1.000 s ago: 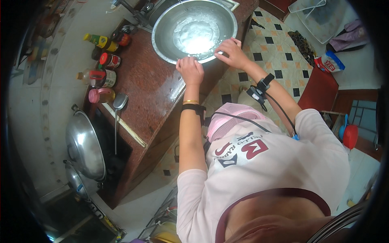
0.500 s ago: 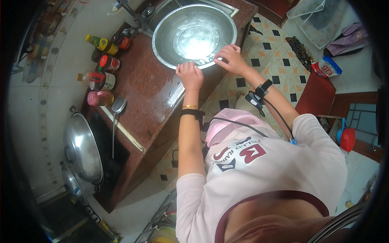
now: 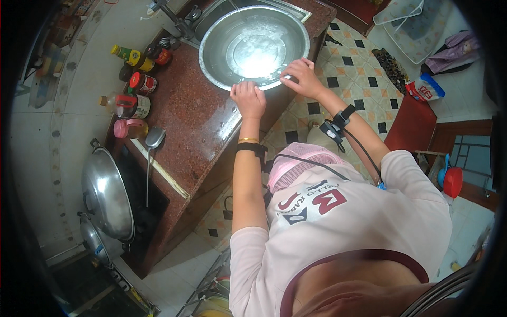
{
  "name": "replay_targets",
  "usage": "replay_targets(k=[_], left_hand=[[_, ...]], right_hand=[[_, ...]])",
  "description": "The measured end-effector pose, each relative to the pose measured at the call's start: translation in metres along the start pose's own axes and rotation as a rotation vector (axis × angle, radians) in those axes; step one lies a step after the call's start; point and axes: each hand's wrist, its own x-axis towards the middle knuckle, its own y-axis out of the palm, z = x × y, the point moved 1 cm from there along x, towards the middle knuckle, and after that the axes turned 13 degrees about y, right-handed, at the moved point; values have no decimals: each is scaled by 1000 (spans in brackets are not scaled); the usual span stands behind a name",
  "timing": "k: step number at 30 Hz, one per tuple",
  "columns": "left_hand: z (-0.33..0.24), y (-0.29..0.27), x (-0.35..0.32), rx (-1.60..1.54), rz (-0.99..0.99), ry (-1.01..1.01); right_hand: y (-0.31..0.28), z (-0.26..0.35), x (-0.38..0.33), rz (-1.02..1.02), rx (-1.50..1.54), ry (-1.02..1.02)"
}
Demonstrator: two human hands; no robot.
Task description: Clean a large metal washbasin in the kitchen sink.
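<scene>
A wide metal basin [image 3: 215,53] with clear water in it rests at the far end of the brown counter, partly over the sink [image 3: 211,17]. My left hand [image 3: 248,99] is closed over the near rim, fingers curled inward and the thumb hidden. Farther right along the same rim, my right hand [image 3: 302,78] grips the edge with bent fingers. Light glares off the water and the basin's bottom.
Several sauce bottles and jars [image 3: 141,83] line the wall at left. A metal spatula [image 3: 155,138] lies near the stove, beside a large lidded wok [image 3: 108,193]. A tap [image 3: 181,24] stands behind the basin. Wet patches mark the counter [image 3: 195,105].
Hardly anything differs. Both hands stay on the basin's rim, and the ripples and glare on the water have shifted slightly.
</scene>
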Motion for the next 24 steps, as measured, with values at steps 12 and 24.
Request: replay_targets(k=[12,24], left_hand=[[0,1,1,-39,-3,-13],[-2,1,0,-36,-8,-9]], right_hand=[[0,0,0,23,5,24],[-2,1,-1,4,0,11]])
